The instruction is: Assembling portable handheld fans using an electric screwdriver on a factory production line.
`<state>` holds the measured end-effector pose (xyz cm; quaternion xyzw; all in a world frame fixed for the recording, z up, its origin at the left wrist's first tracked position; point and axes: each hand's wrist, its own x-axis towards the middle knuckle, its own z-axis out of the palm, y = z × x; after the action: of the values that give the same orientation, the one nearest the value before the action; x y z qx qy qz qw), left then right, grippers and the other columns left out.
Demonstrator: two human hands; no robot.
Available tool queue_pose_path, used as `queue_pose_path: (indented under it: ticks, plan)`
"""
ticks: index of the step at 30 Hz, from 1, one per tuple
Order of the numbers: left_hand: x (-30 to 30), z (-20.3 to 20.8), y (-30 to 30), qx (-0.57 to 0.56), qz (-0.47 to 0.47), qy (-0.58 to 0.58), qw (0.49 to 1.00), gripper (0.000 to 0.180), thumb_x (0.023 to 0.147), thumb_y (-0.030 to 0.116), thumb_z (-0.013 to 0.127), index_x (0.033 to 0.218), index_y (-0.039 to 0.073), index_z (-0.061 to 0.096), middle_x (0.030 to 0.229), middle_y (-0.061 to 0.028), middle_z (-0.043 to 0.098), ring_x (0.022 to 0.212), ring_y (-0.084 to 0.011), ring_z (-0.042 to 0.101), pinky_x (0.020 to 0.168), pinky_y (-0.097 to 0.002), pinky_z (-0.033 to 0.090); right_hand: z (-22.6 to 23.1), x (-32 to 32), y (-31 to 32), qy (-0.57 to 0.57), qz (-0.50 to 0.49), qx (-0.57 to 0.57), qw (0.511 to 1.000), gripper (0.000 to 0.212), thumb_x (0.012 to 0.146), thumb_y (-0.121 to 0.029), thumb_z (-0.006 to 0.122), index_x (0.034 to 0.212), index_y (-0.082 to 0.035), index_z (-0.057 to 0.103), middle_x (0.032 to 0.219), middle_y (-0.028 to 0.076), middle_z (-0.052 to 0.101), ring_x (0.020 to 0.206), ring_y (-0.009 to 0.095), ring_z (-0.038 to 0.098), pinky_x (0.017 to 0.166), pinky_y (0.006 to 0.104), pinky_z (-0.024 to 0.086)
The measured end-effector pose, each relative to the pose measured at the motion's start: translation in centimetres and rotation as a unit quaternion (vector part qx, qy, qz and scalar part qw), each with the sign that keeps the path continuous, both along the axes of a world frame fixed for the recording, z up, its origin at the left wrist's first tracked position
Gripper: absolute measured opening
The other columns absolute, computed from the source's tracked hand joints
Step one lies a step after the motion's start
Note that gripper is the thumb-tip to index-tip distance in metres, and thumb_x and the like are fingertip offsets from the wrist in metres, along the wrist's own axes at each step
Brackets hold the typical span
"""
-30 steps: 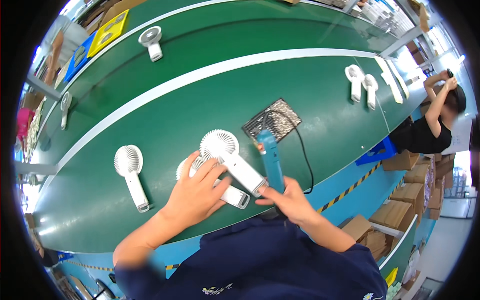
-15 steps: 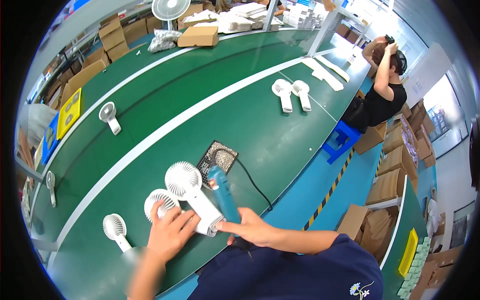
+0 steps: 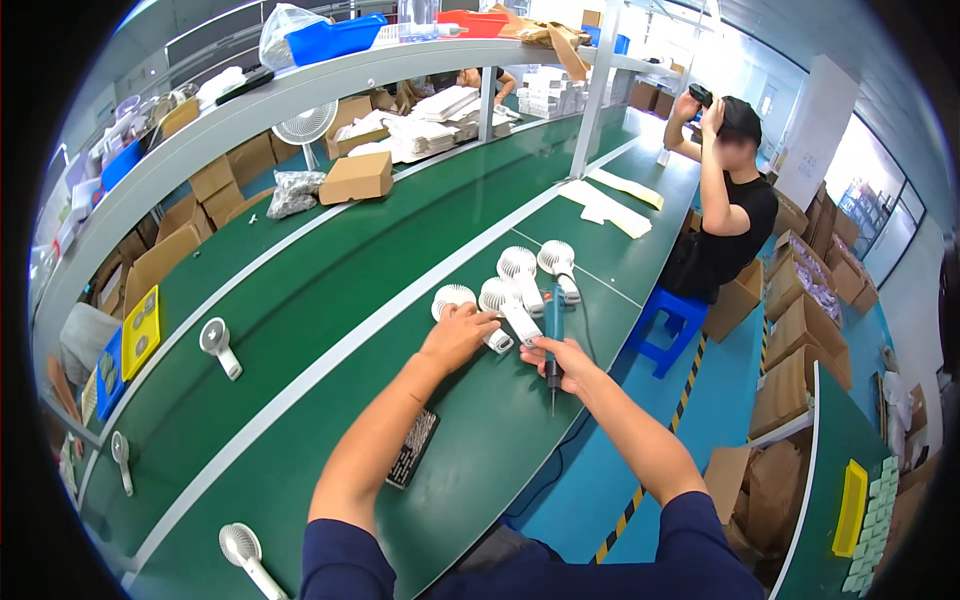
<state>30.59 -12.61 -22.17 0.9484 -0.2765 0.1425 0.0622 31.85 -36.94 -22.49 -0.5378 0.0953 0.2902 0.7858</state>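
Note:
My left hand (image 3: pixel 458 337) rests on the handle of a small white handheld fan (image 3: pixel 455 301) lying on the green conveyor belt (image 3: pixel 330 290). A second white fan (image 3: pixel 505 303) lies just right of it, its handle running under my fingers. My right hand (image 3: pixel 562 360) grips a blue electric screwdriver (image 3: pixel 553 340), held upright with its tip pointing down over the belt's near edge. Two more white fans (image 3: pixel 520 270) (image 3: pixel 557 264) lie just beyond.
Other white fans (image 3: pixel 215 342) (image 3: pixel 245 552) (image 3: pixel 121 456) lie along the belt to my left. A black mat (image 3: pixel 414 447) sits beside my left forearm. A person in black (image 3: pixel 722 215) sits on a blue stool (image 3: pixel 672 322) at right. Cardboard boxes (image 3: pixel 356 177) and shelving stand behind the belt.
The view has swung to the right along the belt. My hands moved the fans and the screwdriver away from the black mat, which now lies beside my left forearm. More fans have come into view.

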Motion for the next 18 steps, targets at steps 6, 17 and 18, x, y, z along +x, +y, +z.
queue_pose_path:
  ticks: [6,17,18]
  plan:
    - [1.1,-2.1,-6.8,-0.207,0.262,0.093,0.938,0.054,0.091,0.044,0.054,0.138,0.018,0.049,0.155,-0.0291,0.010,0.141,-0.0544,0.006,0.109,-0.0692,0.013,-1.6,3.7,-2.3,0.012,-0.108,-0.020,0.994,0.024,0.090,-0.005,0.061,0.106,0.013,0.056,0.089,0.019,0.067,0.074,0.020,0.068,0.058,0.0267,0.056]
    - [12.0,-4.0,-10.3,-0.136,0.179,0.070,0.972,0.067,0.090,0.046,0.057,0.143,0.008,0.040,0.156,-0.0271,0.013,0.139,-0.0523,0.019,0.115,-0.0522,0.021,-2.3,10.6,-4.5,0.005,-0.177,-0.074,0.981,0.024,0.091,-0.007,0.063,0.107,0.010,0.057,0.087,0.016,0.067,0.070,0.019,0.067,0.056,0.0266,0.056]
    - [13.1,-4.0,-9.9,-0.113,0.181,0.071,0.974,0.068,0.088,0.048,0.058,0.142,0.010,0.043,0.154,-0.0268,0.022,0.138,-0.0524,0.021,0.114,-0.0525,0.023,-2.8,11.6,-4.0,-0.005,-0.166,-0.100,0.981,0.020,0.091,-0.009,0.061,0.101,0.008,0.059,0.082,0.012,0.068,0.064,0.016,0.064,0.052,0.0260,0.052]
